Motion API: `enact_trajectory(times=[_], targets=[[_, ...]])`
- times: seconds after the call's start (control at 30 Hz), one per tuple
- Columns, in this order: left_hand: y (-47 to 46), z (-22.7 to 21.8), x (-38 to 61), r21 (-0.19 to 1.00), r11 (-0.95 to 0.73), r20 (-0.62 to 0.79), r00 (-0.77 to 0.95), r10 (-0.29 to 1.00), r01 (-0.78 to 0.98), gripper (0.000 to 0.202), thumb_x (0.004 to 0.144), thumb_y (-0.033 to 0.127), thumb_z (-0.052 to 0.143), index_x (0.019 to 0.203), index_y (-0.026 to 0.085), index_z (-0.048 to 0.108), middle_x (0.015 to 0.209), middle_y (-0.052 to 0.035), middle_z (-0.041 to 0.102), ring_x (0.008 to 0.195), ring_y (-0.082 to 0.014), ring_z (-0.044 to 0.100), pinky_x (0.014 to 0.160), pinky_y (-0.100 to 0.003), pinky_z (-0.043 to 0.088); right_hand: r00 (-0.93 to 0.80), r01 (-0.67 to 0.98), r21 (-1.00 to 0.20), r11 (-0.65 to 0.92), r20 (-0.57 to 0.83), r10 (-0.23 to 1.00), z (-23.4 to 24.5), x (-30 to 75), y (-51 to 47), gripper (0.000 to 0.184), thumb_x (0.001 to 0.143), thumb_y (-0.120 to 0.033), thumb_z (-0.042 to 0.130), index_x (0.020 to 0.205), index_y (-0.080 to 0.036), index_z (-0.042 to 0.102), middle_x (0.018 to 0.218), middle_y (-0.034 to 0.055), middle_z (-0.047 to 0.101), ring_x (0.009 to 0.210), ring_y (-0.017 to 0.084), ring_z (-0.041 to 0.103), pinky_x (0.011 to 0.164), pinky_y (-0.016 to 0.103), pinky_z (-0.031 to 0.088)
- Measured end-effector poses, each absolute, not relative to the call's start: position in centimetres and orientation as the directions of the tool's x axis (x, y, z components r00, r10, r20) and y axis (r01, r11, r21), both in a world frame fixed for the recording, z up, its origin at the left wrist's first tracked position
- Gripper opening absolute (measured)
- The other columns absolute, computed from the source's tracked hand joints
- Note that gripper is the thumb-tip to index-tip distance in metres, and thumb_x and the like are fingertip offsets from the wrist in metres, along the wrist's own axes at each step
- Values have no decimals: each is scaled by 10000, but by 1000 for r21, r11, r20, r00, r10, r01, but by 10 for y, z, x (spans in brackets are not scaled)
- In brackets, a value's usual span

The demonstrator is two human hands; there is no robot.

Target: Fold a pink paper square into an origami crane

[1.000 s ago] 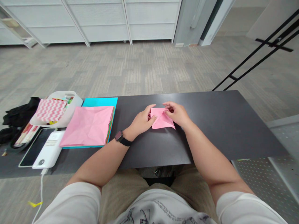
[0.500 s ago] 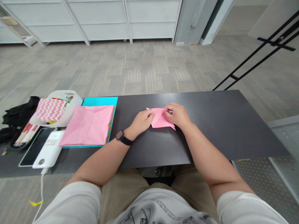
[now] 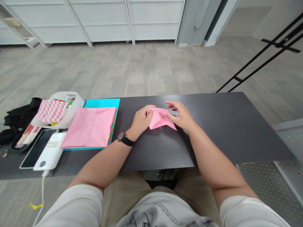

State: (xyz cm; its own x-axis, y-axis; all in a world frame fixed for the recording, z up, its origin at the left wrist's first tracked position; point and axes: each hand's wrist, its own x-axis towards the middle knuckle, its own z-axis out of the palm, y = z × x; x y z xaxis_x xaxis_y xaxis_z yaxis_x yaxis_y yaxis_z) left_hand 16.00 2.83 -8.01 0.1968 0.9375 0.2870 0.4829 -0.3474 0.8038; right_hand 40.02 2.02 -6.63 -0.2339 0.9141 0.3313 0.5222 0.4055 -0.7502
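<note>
One piece of folded pink paper [image 3: 158,119] is between the person's two hands in the head view, over the middle of the dark surface [image 3: 227,126], with a pointed corner facing right and toward the body. The left hand [image 3: 141,120] has its grip closed on the paper's left end, thumb laid on top. The right hand [image 3: 181,116] keeps a loose, half-spread grip: its thumb tip is at the paper's right part while the fingers stand apart beyond the far edge; how firmly that thumb touches is hard to tell at this size. A black watch [image 3: 121,136] is on the left wrist. To the left of the hands, a creased pink sheet [image 3: 91,127] tops a stack over a bright blue sheet [image 3: 102,102]. Further left stand a white basket [image 3: 78,105] with a pink-and-white zigzag pouch [image 3: 52,111], then, nearer the body, a white power bank [image 3: 50,151] overlapping a dark-screened device [image 3: 38,151]. A white cable [image 3: 42,192] hangs from the power bank over the near edge.
</note>
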Motion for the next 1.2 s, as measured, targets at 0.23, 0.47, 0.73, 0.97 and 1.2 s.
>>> enact_trajectory(times=[0.23, 0.47, 0.73, 0.97, 1.2], targets=[[27, -78, 158, 793, -331, 288, 163, 944, 512, 287, 1055, 263, 534, 1248, 234, 744, 1261, -44, 805, 1159, -225, 752, 1069, -384, 583, -370, 369, -908, 198, 52, 927, -73, 407, 21, 828, 854, -358, 798, 1611, -307, 468, 1372, 102, 695, 1246, 279, 693, 1112, 518, 554], [26, -78, 160, 783, -336, 282, 184, 942, 523, 296, 1023, 232, 563, 1260, 239, 740, 1276, -47, 802, 1153, -231, 755, 1079, -403, 590, -421, 436, -886, 159, -45, 906, -77, 412, 20, 1068, 769, -257, 864, 1706, -333, 357, 1471, 121, 656, 1298, 300, 683, 1134, 523, 554], [30, -84, 157, 779, -346, 289, 190, 938, 523, 367, 993, 214, 597, 1344, 240, 700, 1261, -59, 793, 1156, -231, 755, 1083, -406, 595, -334, 722, -632, 281, 36, 942, -87, 409, 20, 1178, 733, -276, 916, 1735, -355, 303, 1468, 146, 626, 1309, 364, 643, 1178, 604, 485], [32, -81, 154, 757, -366, 314, 189, 930, 541, 415, 974, 177, 577, 1375, 232, 667, 1229, -66, 788, 1145, -231, 754, 1086, -419, 590, -331, 783, -540, 307, 55, 942, -86, 399, 15, 1031, 796, -344, 893, 1697, -346, 393, 1453, 143, 632, 1382, 388, 588, 1196, 615, 449], [35, -84, 151, 721, -425, 369, 216, 904, 547, 462, 919, 104, 564, 1350, 223, 679, 1255, -65, 775, 1206, -229, 732, 1139, -427, 556, -359, 776, -550, 309, 18, 933, -78, 392, 13, 634, 874, -164, 778, 1486, -280, 664, 1284, 111, 746, 1165, 303, 697, 1047, 476, 553]])
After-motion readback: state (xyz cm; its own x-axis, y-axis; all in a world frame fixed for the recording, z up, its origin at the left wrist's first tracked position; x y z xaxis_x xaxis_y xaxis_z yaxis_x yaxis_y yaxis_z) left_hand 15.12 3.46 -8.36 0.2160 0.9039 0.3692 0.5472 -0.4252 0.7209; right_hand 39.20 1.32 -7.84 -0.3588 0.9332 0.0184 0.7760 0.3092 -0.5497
